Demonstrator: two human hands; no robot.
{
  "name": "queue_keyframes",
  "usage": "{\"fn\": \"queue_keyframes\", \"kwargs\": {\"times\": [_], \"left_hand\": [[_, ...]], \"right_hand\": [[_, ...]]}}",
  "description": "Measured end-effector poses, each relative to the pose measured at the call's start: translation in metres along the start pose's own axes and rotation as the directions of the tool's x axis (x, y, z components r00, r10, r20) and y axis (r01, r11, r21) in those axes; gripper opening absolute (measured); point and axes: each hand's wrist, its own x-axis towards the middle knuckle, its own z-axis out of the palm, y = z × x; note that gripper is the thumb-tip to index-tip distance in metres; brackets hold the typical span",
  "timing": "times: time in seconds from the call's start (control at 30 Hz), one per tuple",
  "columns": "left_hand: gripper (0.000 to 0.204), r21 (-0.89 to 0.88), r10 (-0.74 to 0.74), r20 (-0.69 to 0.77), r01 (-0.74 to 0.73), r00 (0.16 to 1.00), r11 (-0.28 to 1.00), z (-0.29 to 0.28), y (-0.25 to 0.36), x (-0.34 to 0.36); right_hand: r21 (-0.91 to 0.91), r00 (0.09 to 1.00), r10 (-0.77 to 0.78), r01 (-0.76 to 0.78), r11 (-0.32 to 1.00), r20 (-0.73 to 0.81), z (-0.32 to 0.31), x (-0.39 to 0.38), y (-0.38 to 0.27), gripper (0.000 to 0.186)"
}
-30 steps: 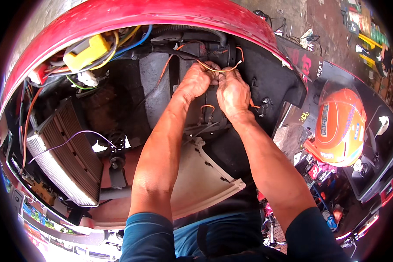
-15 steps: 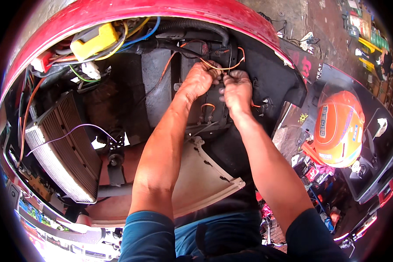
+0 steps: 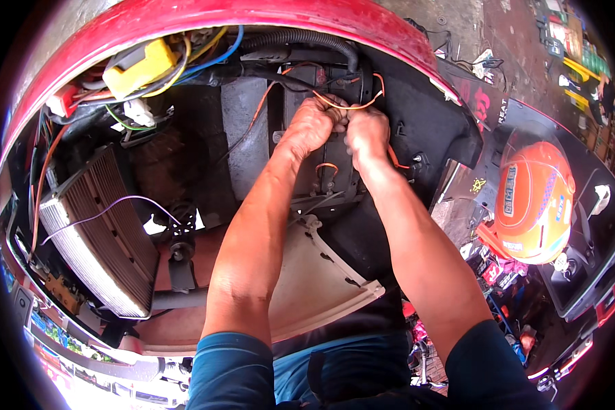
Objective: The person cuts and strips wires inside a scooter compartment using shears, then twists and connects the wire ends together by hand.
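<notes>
Inside the vehicle's open front compartment, my left hand is closed in a pinch on a thin orange wire. My right hand is pressed up against it, its fingers closed on the wire at the same spot. The exact point where the fingertips meet is hidden by the knuckles. Above both hands a lighter loop of the wire arches toward a black upright bracket. Just behind stands a dark flat panel with a short orange wire loop low on it.
A red body edge curves overhead. To the left are a finned radiator, a yellow-topped part among bundled wires, and a loose purple wire. A pale panel lies below my forearms. At right, an orange helmet rests on a dark vehicle.
My right hand has turned and closed up, its fingers drawing nearer to my left hand. The left hand stays about where it was.
</notes>
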Motion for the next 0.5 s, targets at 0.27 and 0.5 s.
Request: {"fn": "queue_keyframes", "kwargs": {"times": [0.27, 0.5], "left_hand": [[0.013, -0.031, -0.065, -0.022, 0.064, 0.998, 0.997, -0.003, -0.005, 0.0], [0.011, -0.044, -0.016, -0.041, 0.014, 0.999, 0.999, 0.003, -0.003, 0.001]], "right_hand": [[0.34, 0.996, 0.061, -0.082, 0.937, 0.072, -0.008, -0.027, 0.002, 0.011], [-0.302, 0.777, -0.627, 0.587, 0.751, -0.051, -0.018, -0.026, 0.011, 0.01]]}}
